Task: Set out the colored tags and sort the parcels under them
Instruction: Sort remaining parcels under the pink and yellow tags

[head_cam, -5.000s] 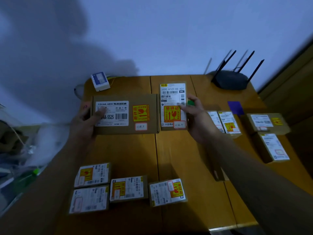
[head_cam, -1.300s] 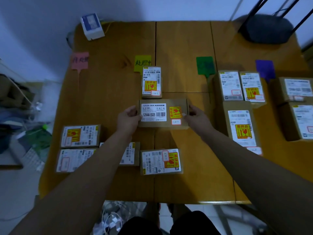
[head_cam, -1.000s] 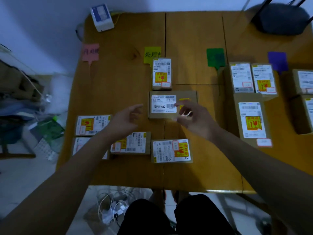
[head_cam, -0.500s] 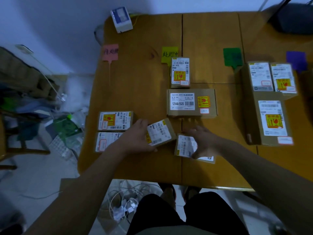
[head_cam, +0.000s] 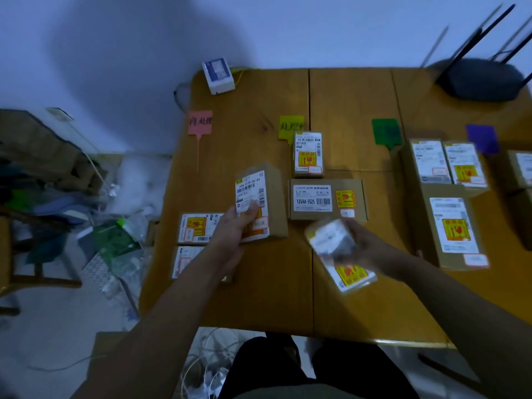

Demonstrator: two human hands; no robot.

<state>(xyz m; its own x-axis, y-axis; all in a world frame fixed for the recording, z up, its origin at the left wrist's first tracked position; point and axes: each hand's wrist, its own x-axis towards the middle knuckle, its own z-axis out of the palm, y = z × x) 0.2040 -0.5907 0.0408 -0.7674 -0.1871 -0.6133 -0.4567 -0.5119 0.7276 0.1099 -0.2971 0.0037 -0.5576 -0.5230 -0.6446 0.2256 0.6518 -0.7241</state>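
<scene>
Parcels fill both your hands: your right hand [head_cam: 364,244] grips a blurred labelled parcel [head_cam: 341,254], your left hand [head_cam: 234,226] a brown box [head_cam: 260,201], both near the 12V4A box [head_cam: 326,198]. Beyond it lie pink [head_cam: 200,122], yellow [head_cam: 290,126], green [head_cam: 385,131] and purple [head_cam: 482,138] tags on the bench [head_cam: 250,110].

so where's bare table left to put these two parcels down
Widest bare patch: under the pink tag, left of the yellow tag's column. Another along the near edge of the table. A narrow strip lies below the green tag. The right side is crowded with parcels. Both hands, left and right, hold one.
</scene>
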